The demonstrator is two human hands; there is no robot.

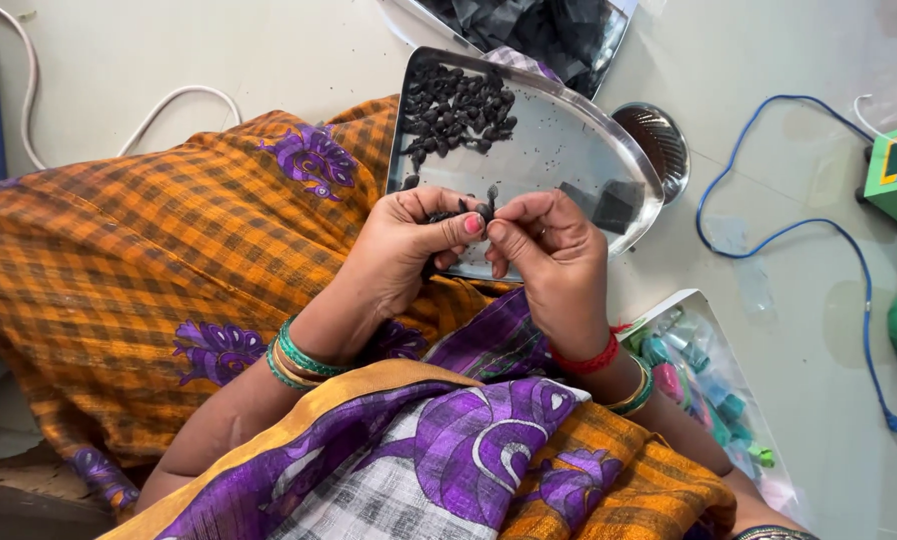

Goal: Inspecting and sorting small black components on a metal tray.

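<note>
Head view: left hand (409,240), right hand (554,255) both pinching small black piece (485,208) between fingertips.

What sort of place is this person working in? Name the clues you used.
Probably a home floor used for small handwork. A steel tray of small dark pieces rests on the lap, a blue cable trails over the pale floor, and both hands pinch one piece.

The small black piece (485,208) pinched between both hands' fingers (466,226) is mostly hidden — its shape unclear.
</note>
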